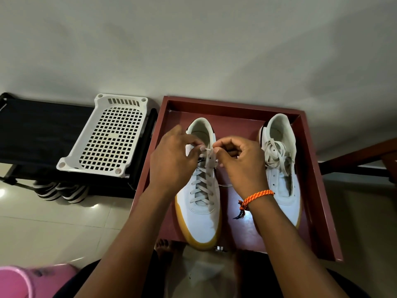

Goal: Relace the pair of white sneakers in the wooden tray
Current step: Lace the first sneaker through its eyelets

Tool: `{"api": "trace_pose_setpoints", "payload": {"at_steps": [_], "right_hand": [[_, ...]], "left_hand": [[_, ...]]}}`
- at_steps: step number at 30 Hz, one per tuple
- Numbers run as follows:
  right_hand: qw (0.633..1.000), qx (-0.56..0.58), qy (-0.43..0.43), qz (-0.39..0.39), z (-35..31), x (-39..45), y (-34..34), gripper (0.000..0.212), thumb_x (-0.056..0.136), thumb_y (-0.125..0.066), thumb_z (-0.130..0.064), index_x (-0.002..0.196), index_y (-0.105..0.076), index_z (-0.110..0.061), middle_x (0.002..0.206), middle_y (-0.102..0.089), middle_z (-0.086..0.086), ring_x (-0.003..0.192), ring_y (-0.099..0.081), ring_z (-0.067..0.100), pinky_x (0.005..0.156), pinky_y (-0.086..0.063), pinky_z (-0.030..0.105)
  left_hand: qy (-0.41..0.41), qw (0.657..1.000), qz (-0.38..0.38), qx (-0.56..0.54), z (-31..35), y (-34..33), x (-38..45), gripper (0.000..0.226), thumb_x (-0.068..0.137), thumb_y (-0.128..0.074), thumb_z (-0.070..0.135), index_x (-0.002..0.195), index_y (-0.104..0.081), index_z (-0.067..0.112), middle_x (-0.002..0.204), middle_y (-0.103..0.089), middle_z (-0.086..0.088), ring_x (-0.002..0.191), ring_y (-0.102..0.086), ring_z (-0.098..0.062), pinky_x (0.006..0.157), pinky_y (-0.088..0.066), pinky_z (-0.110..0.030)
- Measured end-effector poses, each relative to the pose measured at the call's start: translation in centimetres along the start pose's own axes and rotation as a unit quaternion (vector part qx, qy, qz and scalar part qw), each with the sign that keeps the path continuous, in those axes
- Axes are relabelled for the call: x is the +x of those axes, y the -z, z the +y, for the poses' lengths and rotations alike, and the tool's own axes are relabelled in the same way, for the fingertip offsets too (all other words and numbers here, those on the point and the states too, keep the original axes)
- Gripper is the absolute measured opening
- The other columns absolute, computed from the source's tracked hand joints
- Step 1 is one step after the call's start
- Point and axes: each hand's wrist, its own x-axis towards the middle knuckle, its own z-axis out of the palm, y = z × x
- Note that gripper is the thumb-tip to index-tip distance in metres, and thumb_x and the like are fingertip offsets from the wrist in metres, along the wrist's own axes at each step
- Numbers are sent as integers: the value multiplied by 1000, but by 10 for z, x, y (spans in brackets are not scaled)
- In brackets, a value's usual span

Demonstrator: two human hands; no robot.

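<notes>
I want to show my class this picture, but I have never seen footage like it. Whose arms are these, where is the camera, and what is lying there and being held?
There is no machine here. The one picture comes from a wide-angle camera worn on a person's head, looking forward and down, so the two arms reaching in from below are that person's own.

A dark red wooden tray holds two white sneakers with tan soles. The left sneaker is laced most of the way up. The right sneaker has its lace lying in a loose bundle on top.

The left hand and the right hand, which wears an orange wristband, each pinch the lace at the top of the left sneaker.

Left of the tray, a white plastic basket lies on a black rack.
</notes>
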Motion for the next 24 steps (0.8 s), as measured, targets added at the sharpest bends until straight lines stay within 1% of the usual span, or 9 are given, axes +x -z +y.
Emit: {"api": "trace_pose_setpoints", "payload": {"at_steps": [3, 5, 8, 10, 12, 14, 18, 20, 24], "right_hand": [[1000, -13, -16, 9, 3, 2, 2, 18, 90, -72, -8, 86, -79, -25, 78, -76, -9, 70, -71, 13, 69, -64, 44], [999, -17, -33, 3, 7, 3, 3, 20, 91, -71, -8, 87, -79, -25, 80, -76, -10, 73, -71, 12, 71, -64, 44], [998, -31, -58, -22, 10, 1, 3, 20, 90, -71, -10, 87, -79, -27, 81, -76, -9, 75, -72, 15, 76, -64, 45], [996, -38, -66, -38, 10, -1, 3, 18, 90, -73, -10, 89, -80, -27, 82, -76, -9, 77, -73, 14, 80, -63, 43], [996, -35, -72, -46, 7, -1, 3, 15, 89, -76, -10, 90, -79, -25, 83, -76, -8, 79, -73, 12, 82, -64, 40], [995, -32, -74, -60, 5, -1, 5, 14, 86, -80, -11, 91, -79, -24, 84, -77, -8, 79, -73, 12, 82, -64, 39], [993, -36, -71, -89, 2, -3, 7, 22, 80, -88, -14, 97, -77, -24, 88, -76, -8, 80, -72, 11, 77, -62, 29], [992, -40, -71, -91, 1, -4, 9, 24, 80, -89, -14, 98, -77, -24, 89, -75, -8, 80, -72, 11, 76, -62, 28], [991, -46, -75, -99, -1, -4, 9, 25, 81, -88, -13, 100, -76, -24, 91, -76, -8, 83, -73, 10, 76, -61, 26]], "left_hand": [[-26, 994, 22, 100, 0, 3, -1, 5, 98, -74, 36, 98, -77, 33, 92, -49, 9, 92, -56, -16, 60, -47, -34], [-42, 990, 12, 134, 0, 2, -3, 6, 98, -73, 36, 98, -77, 32, 89, -44, 11, 93, -52, -14, 56, -37, -29], [-32, 994, -12, 100, -2, -2, -2, 6, 96, -75, 35, 98, -79, 30, 82, -38, 18, 82, -43, -8, 56, -26, -22], [-10, 998, -24, 64, -2, -4, -2, 6, 96, -76, 35, 97, -80, 31, 82, -39, 19, 74, -47, -6, 57, -28, -22], [9, 999, -37, 35, -3, -4, -1, 6, 97, -76, 35, 96, -80, 31, 82, -42, 18, 74, -49, -1, 59, -30, -23], [15, 998, -49, 20, -5, -3, 0, 7, 97, -76, 35, 97, -81, 30, 84, -44, 16, 75, -50, -1, 60, -32, -24], [-2, 997, -66, 33, -6, -2, 0, 8, 97, -75, 35, 96, -82, 30, 85, -46, 18, 77, -50, 0, 62, -34, -25], [-9, 996, -74, 45, -4, -3, -1, 9, 98, -74, 35, 96, -81, 31, 88, -48, 17, 78, -51, -1, 62, -35, -25], [14, 997, -69, 8, -7, -8, 0, 8, 97, -76, 32, 93, -81, 28, 92, -57, 12, 85, -58, -8, 71, -50, -34]]}}
